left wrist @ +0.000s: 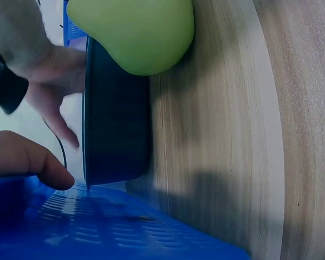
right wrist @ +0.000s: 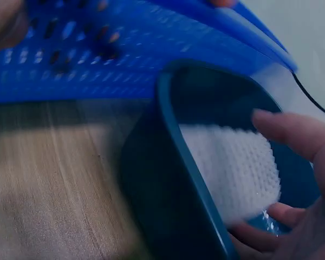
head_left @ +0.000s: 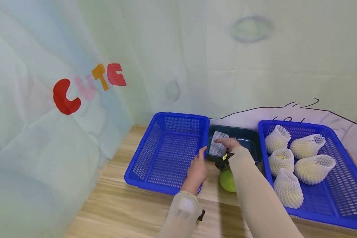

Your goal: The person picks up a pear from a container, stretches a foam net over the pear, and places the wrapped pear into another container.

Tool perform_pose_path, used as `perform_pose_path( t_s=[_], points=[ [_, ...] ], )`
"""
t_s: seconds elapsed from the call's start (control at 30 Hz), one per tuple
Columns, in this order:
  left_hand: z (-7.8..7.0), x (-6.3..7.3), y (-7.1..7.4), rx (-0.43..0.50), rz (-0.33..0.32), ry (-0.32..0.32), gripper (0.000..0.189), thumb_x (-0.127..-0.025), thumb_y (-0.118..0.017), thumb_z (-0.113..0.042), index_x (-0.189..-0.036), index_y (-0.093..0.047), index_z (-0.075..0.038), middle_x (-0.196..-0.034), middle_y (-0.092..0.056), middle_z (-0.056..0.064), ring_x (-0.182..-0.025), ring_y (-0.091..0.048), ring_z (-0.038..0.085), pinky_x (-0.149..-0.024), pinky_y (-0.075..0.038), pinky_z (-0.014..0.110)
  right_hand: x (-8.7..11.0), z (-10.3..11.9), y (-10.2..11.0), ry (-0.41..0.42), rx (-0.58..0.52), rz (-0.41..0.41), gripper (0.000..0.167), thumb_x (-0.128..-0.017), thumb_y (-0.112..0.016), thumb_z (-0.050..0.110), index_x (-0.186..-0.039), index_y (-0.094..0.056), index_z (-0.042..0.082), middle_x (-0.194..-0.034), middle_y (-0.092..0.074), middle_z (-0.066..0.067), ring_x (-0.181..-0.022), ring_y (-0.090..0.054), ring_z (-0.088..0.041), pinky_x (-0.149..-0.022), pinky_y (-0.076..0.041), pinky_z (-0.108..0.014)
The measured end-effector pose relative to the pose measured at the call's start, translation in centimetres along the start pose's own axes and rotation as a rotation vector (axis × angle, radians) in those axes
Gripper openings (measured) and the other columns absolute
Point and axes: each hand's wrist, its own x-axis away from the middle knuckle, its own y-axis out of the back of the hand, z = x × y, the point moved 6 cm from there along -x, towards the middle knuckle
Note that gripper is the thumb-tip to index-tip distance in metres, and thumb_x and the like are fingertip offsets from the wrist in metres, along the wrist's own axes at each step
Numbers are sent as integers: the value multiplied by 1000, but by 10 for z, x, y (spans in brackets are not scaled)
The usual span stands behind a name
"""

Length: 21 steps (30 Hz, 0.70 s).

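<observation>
My left hand [head_left: 197,170] rests at the right rim of an empty blue plastic basket [head_left: 166,191], one finger stretched along the edge. My right hand [head_left: 229,144] reaches into a dark green tub [head_left: 250,134]. A white foam net sleeve [right wrist: 233,170] lies inside it. In the right wrist view the thumb is spread over the sleeve's upper edge, with the other fingers low beside it. A green pear-shaped fruit [left wrist: 143,32] sits bare on the table in front of the tub, partly hidden by the right forearm in the head view.
To the right stands a second blue basket [head_left: 342,178] holding several fruits in white foam net sleeves [head_left: 313,168]. The wood-grain table [head_left: 131,211] meets a printed cloth backdrop [head_left: 178,66] behind and at the left. The tub stands between both baskets.
</observation>
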Motion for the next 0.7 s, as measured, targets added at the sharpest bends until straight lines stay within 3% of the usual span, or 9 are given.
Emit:
perform_pose_path(
  t_s=[0.1, 0.2, 0.27, 0.37, 0.47, 0.57, 0.63, 0.7],
  points=[
    [-3, 4, -3, 5, -20, -3, 62, -84, -51, 0, -138, -34, -25, -120, -54, 19, -105, -52, 39, -78, -45, 53, 9, 0, -6, 58, 47, 11, 72, -86, -64, 31, -135, -32, -11, -127, -47, -29, -112, -50, -36, -95, -40, -43],
    [-5, 6, -6, 2, -39, -8, 64, -80, -53, 0, -137, -36, -26, -117, -56, 19, -102, -53, 39, -76, -46, 52, 11, -3, -4, 104, 87, -24, 54, -84, -65, 18, -124, -45, -13, -109, -58, -23, -91, -58, -28, -82, -47, -36],
    [-6, 8, -10, 4, -32, -11, 65, -79, -53, 0, -137, -37, -26, -117, -56, 19, -101, -54, 39, -75, -46, 52, 12, -5, 2, 122, 62, -67, 45, -83, -63, 9, -118, -49, -14, -101, -59, -19, -80, -57, -24, -74, -49, -34],
    [-6, 9, -14, 11, -11, -7, 65, -80, -52, -2, -138, -35, -26, -119, -55, 18, -102, -53, 38, -76, -46, 52, 21, -3, 17, 148, -72, -99, 44, -84, -57, 2, -123, -45, -13, -108, -55, -20, -84, -55, -24, -78, -50, -37],
    [-4, 8, -16, 49, 20, 8, 58, -86, -54, -12, -139, -34, -25, -124, -52, 20, -107, -51, 40, -81, -44, 53, 45, 5, 30, 213, -187, -37, 51, -90, -54, 6, -135, -35, -6, -124, -48, -22, -97, -54, -26, -89, -46, -42],
    [-2, 9, -10, 103, 39, 28, 48, -95, -46, -36, -141, -34, -24, -134, -43, 22, -120, -40, 41, -92, -36, 58, 81, 10, 39, 324, -241, 34, 55, -92, -54, 12, -140, -31, -3, -127, -48, -21, -96, -58, -21, -89, -46, -40],
    [-7, 9, 0, 167, 10, 7, 53, -96, -37, -50, -141, -36, -22, -141, -36, 21, -128, -30, 40, -98, -26, 59, 106, 9, 41, 399, -247, 61, 54, -93, -55, 12, -139, -32, -3, -122, -54, -17, -90, -61, -15, -85, -49, -36],
    [-17, 9, 13, 248, -40, -51, 56, -95, -33, -54, -139, -42, -19, -143, -34, 18, -131, -24, 36, -102, -20, 58, 128, 6, 39, 455, -255, 92, 54, -92, -56, 13, -138, -34, -4, -117, -58, -13, -87, -61, -11, -80, -50, -33]
  ],
)
